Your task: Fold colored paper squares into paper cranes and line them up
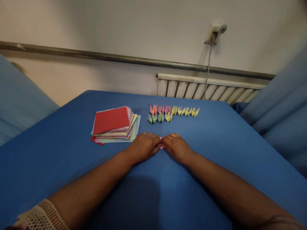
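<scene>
Both hands meet over a small piece of pink folded paper (pixel 161 146) near the middle of the blue table. My left hand (pixel 144 145) is closed, its fingertips pressing the paper from the left. From the other side my right hand (pixel 177 147) pinches it, fingers bent down onto it. Most of the pink paper is hidden under the fingers, so its shape cannot be made out. Just beyond the hands stand two rows of folded paper figures (pixel 181 111) in orange, pink, yellow and green. A stack of coloured paper sheets (pixel 111 121), red on top, lies left of my left hand.
The blue-covered table (pixel 216 159) reaches to the wall at the back. Behind it are a radiator (pixel 199 83), a metal rail (pixel 107 57) and a wall socket (pixel 213 33) with a hanging cord. Blue curtains (pixel 285 115) flank both sides.
</scene>
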`<state>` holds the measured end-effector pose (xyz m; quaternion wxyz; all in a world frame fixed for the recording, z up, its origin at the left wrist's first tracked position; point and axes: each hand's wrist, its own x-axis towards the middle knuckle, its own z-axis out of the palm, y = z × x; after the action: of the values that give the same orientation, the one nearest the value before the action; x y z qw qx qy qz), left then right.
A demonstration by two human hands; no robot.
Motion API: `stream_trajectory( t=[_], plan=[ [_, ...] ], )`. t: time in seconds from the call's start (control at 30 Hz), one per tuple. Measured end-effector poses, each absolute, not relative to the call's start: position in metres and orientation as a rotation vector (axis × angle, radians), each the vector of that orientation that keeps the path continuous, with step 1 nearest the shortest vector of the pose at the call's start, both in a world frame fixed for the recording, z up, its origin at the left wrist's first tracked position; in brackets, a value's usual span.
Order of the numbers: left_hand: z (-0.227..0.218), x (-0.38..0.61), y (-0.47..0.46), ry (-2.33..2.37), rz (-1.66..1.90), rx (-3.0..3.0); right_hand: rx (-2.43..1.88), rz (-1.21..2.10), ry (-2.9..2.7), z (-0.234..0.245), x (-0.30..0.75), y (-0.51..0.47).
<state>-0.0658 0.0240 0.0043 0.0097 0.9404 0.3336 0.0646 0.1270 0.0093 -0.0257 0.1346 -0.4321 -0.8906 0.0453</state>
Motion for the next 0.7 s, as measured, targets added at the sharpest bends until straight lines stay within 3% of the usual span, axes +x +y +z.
stream_trajectory(
  t=[0.7],
  plan=[
    [-0.011,-0.066,0.038,1.273,0.478,2.444,-1.366,0.406,-2.198,-0.034,0.12,0.023]
  ],
)
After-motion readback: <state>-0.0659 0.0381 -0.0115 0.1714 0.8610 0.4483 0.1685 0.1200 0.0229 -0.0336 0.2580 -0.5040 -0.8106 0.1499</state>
